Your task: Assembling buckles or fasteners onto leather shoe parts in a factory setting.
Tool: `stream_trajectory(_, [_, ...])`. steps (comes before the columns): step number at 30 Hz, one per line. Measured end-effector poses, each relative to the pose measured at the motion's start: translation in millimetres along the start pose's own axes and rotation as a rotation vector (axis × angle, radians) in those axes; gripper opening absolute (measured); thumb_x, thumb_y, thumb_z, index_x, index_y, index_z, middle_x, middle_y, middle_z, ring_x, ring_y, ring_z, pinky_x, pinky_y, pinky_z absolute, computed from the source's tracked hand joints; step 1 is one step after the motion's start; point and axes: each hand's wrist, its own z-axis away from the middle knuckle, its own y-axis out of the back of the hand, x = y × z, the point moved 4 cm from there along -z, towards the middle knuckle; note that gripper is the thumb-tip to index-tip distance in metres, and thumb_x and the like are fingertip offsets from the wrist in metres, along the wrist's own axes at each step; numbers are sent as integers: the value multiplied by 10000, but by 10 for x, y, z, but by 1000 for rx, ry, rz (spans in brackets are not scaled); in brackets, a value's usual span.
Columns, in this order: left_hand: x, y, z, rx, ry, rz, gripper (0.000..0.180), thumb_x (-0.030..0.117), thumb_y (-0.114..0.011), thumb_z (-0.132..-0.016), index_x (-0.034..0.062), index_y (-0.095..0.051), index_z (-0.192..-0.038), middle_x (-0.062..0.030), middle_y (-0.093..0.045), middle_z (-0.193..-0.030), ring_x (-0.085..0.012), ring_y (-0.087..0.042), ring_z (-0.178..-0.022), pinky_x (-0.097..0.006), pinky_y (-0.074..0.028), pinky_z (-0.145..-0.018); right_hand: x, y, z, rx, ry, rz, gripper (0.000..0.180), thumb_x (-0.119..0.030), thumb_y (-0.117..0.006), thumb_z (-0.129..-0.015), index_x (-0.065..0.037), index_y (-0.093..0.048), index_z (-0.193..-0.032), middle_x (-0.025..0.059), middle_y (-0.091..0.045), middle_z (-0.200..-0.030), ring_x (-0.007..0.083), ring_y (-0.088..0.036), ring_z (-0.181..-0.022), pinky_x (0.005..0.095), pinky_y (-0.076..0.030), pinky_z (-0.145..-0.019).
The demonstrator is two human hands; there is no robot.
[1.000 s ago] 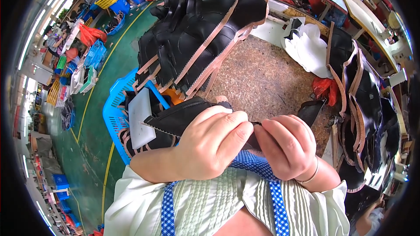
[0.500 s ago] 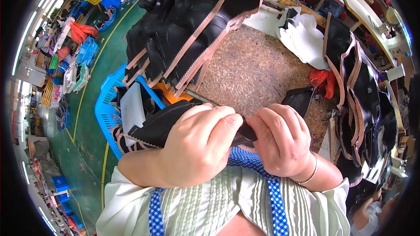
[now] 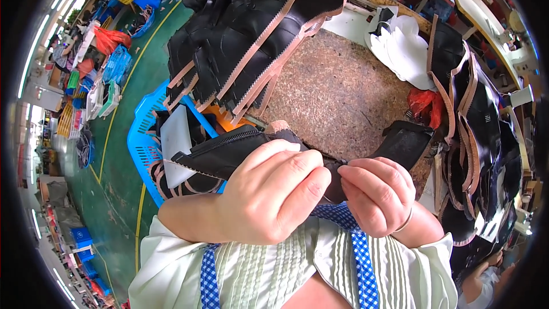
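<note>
In front of my chest I hold a black leather boot upper [image 3: 220, 154] with a zipper along its upper left part and a pinkish lining. My left hand [image 3: 280, 194] is closed around its middle, fingers curled over. My right hand [image 3: 377, 191], a thin bangle at the wrist, pinches the piece just right of there with thumb and fingers pressed together. What lies between these fingertips is too small to make out. Past my right hand a black flap [image 3: 403, 143] reaches over the worktop. My fingers hide the piece's middle.
Beyond lies a brown speckled worktop [image 3: 326, 91]. Black boot uppers with zigzag edges [image 3: 246, 34] are piled at its far left, and more [image 3: 469, 120] hang at the right. White cut pieces [image 3: 400, 51] and a red plastic bag [image 3: 426, 106] lie near. A blue basket [image 3: 143, 137] stands left.
My right hand has turned, its fingers now pinching closer together. More of the boot upper shows on both sides: the zipper at left and the black flap at right.
</note>
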Motion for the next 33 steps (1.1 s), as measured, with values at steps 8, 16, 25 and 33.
stream_trajectory(8, [16,-23,-17,38,-23,-28,386,-20,-633,-566,-85,-639,-947,-202,-652,-898,-316,-663,-761,-442,-560,-743,-2,69,-34,-64,66,-5,130,-42,-639,-738,-24,-602,-862,152,-709,-924,247,-683,-779,310,-545,-635])
stream_trajectory(16, [30,-14,-3,65,-3,0,333,-17,-641,-607,-86,-641,-933,-201,-648,-891,-309,-661,-741,-433,-564,-728,-43,79,-69,-113,55,-6,73,-26,-600,-790,-9,-579,-858,200,-701,-913,283,-690,-803,346,-595,-694])
stream_trajectory(25, [148,43,2,80,-72,-75,231,61,-632,-710,-77,-655,-894,-196,-662,-856,-277,-673,-719,-411,-577,-703,-138,90,-110,-139,50,-7,91,-25,-612,-760,7,-555,-824,213,-686,-873,288,-674,-755,346,-580,-641])
stream_trajectory(33, [201,10,13,22,-236,-224,167,94,-619,-743,-33,-668,-838,-165,-678,-841,-263,-706,-745,-376,-570,-737,11,14,-86,-108,-492,-438,441,55,-671,-587,102,-589,-1017,222,-601,-935,343,-620,-789,382,-539,-691])
